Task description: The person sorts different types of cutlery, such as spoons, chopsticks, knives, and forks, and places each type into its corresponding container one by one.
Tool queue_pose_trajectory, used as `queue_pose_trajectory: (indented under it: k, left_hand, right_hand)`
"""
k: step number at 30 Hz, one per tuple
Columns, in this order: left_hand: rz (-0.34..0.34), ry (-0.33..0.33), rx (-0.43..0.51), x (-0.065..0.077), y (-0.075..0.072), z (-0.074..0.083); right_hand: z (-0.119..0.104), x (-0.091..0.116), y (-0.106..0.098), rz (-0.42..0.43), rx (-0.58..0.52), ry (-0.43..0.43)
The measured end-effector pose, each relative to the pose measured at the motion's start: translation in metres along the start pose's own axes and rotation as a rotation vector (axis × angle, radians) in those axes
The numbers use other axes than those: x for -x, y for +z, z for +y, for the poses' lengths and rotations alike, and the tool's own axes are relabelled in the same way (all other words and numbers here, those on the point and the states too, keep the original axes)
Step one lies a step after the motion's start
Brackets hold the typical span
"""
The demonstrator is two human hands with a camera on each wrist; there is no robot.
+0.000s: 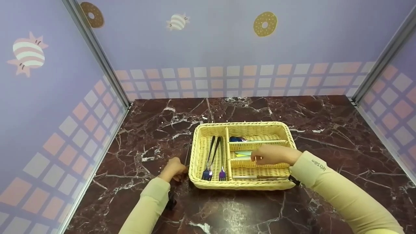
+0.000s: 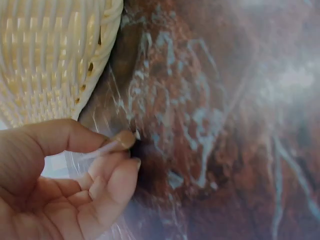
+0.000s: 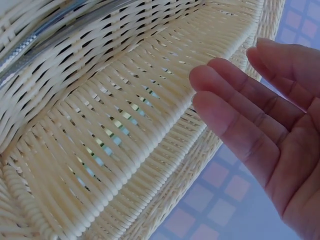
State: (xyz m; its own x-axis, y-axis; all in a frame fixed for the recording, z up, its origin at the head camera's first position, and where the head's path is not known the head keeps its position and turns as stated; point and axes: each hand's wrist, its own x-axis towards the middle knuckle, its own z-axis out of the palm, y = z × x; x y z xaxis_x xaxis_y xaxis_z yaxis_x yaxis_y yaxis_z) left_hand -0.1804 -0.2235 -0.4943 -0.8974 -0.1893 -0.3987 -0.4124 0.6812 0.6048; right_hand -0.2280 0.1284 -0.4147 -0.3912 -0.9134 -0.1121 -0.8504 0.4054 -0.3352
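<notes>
In the head view, a pale yellow wicker cutlery basket (image 1: pixel 242 186) sits on the marbled table. My left hand (image 1: pixel 174 169) is low beside its left side. There, thumb and fingers pinch a thin utensil (image 1: pixel 188 152), dark in the head view, whose kind I cannot tell. In the left wrist view it is a thin strip between the fingertips. My right hand (image 1: pixel 271 155) is over the basket's right compartments. Its fingers (image 3: pixel 225 115) are loosely bent and hold nothing in the right wrist view, close to a woven divider (image 3: pixel 115 145).
Several dark-handled forks (image 1: pixel 222 159) lie in the left compartment. Dark blue spoons (image 1: pixel 237 139) are at the back right, green and yellow utensils (image 1: pixel 243 153) in the middle, long thin utensils (image 1: pixel 245 177) at the front. Patterned walls (image 1: pixel 227 39) enclose the table's back and sides.
</notes>
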Motion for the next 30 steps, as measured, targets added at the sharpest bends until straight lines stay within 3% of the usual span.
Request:
queue_pose_trajectory:
  k: [6, 16, 24, 30]
  left_hand:
    - [-0.100, -0.061, 0.172, 0.000, -0.008, -0.007]
    - [-0.189, -0.073, 0.361, -0.005, -0.023, -0.023]
    - [-0.198, -0.017, 0.485, -0.009, -0.042, -0.036]
    - [-0.173, 0.052, 0.549, -0.007, -0.054, -0.029]
  right_hand:
    - [-0.003, 0.001, -0.001, 0.011, -0.013, -0.006]
    - [-0.002, 0.001, 0.000, 0.029, -0.023, -0.022]
    - [-0.001, 0.000, 0.000, 0.034, -0.017, -0.011]
    - [-0.001, 0.000, -0.001, 0.057, -0.017, -0.008]
